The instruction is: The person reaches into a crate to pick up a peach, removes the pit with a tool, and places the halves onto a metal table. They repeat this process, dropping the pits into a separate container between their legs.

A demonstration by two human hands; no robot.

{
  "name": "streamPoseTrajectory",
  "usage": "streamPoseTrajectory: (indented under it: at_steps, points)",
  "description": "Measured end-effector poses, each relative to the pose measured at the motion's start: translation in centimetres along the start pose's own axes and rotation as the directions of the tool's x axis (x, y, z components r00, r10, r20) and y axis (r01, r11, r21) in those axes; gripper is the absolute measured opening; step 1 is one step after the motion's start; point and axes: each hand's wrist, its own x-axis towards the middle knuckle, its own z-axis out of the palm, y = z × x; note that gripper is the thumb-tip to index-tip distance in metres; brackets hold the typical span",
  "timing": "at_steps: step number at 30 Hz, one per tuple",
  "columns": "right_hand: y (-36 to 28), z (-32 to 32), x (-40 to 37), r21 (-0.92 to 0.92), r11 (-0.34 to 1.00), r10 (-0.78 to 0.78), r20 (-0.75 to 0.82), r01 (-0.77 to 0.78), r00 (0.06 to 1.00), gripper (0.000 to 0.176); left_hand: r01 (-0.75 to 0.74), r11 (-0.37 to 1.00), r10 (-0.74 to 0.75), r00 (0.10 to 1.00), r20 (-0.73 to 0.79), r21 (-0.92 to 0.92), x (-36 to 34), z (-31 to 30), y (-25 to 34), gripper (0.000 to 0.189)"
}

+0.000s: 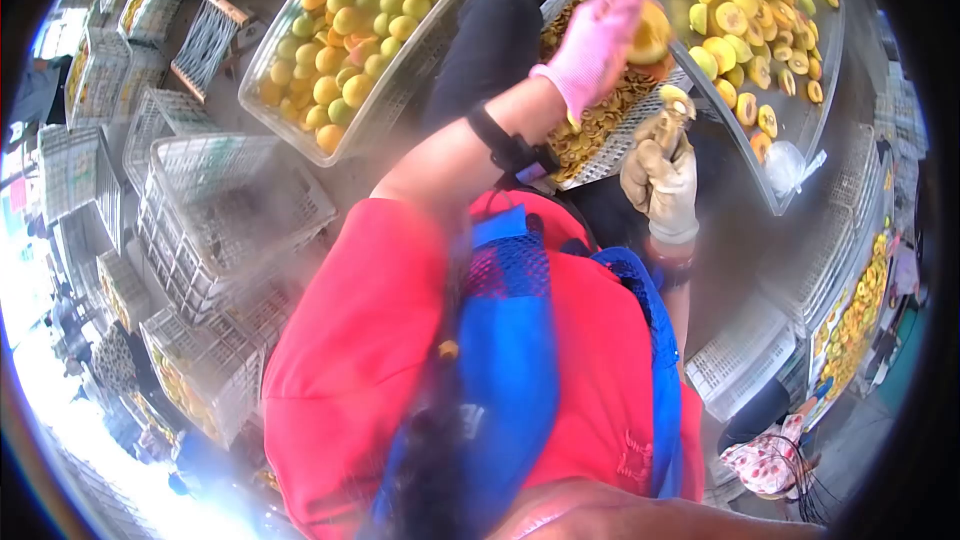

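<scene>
My left hand [598, 38], in a pink glove, is closed around a round yellow peach [652, 30], beside the edge of a metal tray [690, 70]. Cut yellow peach halves [745, 15] with brown hollows lie spread over that tray. My right hand [660, 168], in a soiled white glove, has its fingers curled around a small thing with a pale, shiny tip [678, 100]; I cannot tell what it is. Below both hands, between my knees, a white crate [630, 135] holds a heap of brown pits or scraps [600, 125].
A clear tub [250, 80] of whole yellow-green peaches [350, 30] stands at my left. White plastic crates [215, 210] are stacked farther left, near a small folding stool [208, 45]. A knotted plastic bag [785, 168] lies at the tray's corner. Another person [765, 460] is at the lower right.
</scene>
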Motion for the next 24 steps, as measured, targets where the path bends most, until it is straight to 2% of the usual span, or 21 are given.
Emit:
streamPoseTrajectory:
  at_steps: [1, 2, 3, 5, 6, 7, 8, 9, 10, 11, 12, 13, 14, 17, 20, 23, 24]
  points:
    - [0.2, 0.1, 0.1, -0.01, 0.998, -0.055, -0.021, 0.055, 0.998, 0.011, -0.032, 0.998, 0.032, 0.999, -0.014, 0.048, -0.3, -0.6, 2.2, 0.039]
    - [0.8, -0.6, 0.4, -0.015, 0.998, -0.057, -0.019, 0.057, 0.998, 0.014, -0.072, 0.996, 0.077, 0.992, -0.103, 0.053, -0.3, -1.6, 4.0, 0.035]
    - [1.3, -1.2, 0.8, -0.083, 0.997, -0.003, -0.062, -0.002, 0.998, 0.016, -0.11, 0.992, 0.12, 0.974, -0.191, 0.062, -0.5, -2.6, 5.8, 0.032]
    - [1.7, -1.2, 1.6, -0.207, 0.97, 0.094, -0.155, -0.126, 0.983, 0.02, -0.254, 0.962, 0.274, 0.888, -0.368, 0.103, -1.9, -4.3, 9.4, 0.062]
    - [2.5, -1.5, 1.9, -0.21, 0.968, 0.095, -0.186, -0.134, 0.978, 0.024, -0.297, 0.738, 0.536, 0.804, -0.258, 0.606, -2.1, -9.1, 9.8, 0.05]
    - [3.2, -2.0, 2.0, -0.23, 0.961, 0.106, -0.209, -0.154, 0.972, 0.024, -0.25, 0.469, 0.629, 0.768, -0.122, 0.847, -3.9, -14.6, 10.3, 0.046]
    - [3.9, -2.7, 2.1, -0.249, 0.953, 0.117, -0.231, -0.175, 0.966, 0.023, -0.164, 0.139, 0.704, 0.71, 0.019, 0.977, -5.7, -20.1, 10.9, 0.043]
    - [4.6, -2.9, 2.3, -0.263, 0.943, 0.135, -0.254, -0.202, 0.958, 0.023, -0.07, -0.013, 0.704, 0.707, 0.059, 0.997, -7.9, -23.3, 12.0, 0.046]
    - [4.7, -2.9, 2.4, -0.27, 0.94, 0.14, -0.254, -0.21, 0.957, 0.021, 0.27, 0.557, 0.515, 0.629, -0.582, 0.785, -10.1, -18.4, 14.0, 0.043]
    - [4.7, -2.9, 2.5, -0.265, 0.94, 0.148, -0.252, -0.215, 0.956, 0.02, 0.359, 0.379, 0.62, 0.585, -0.522, 0.853, -12.0, -25.4, 13.0, 0.048]
    - [4.8, -2.9, 2.6, -0.26, 0.94, 0.153, -0.25, -0.219, 0.956, 0.019, 0.441, 0.382, 0.581, 0.569, -0.582, 0.812, -14.2, -26.5, 13.4, 0.055]
    - [4.9, -2.8, 2.6, -0.254, 0.941, 0.16, -0.25, -0.224, 0.955, 0.018, 0.642, 0.221, 0.617, 0.491, -0.615, 0.734, -16.0, -29.8, 13.1, 0.06]
    - [5.1, -2.8, 2.8, -0.251, 0.942, 0.159, -0.249, -0.223, 0.955, 0.018, 0.724, 0.143, 0.638, 0.454, -0.622, 0.674, -17.8, -31.0, 12.7, 0.063]
    - [5.2, -2.8, 3.1, -0.255, 0.942, 0.157, -0.246, -0.22, 0.957, 0.017, 0.866, 0.004, 0.515, 0.427, -0.743, 0.5, -21.2, -33.9, 11.7, 0.07]
    - [5.3, -2.5, 3.5, -0.288, 0.93, 0.157, -0.244, -0.227, 0.957, 0.018, 0.79, -0.335, 0.489, 0.611, -0.622, 0.513, -24.2, -39.9, 6.4, 0.077]
    - [5.4, -2.0, 3.6, -0.328, 0.91, 0.171, -0.265, -0.255, 0.949, 0.021, 0.758, -0.319, 0.536, 0.639, -0.551, 0.569, -24.7, -41.3, 4.9, 0.078]
    - [5.7, -2.2, 3.7, -0.327, 0.912, 0.165, -0.264, -0.249, 0.95, 0.021, 0.771, -0.333, 0.5, 0.633, -0.591, 0.543, -24.7, -40.4, 5.2, 0.077]
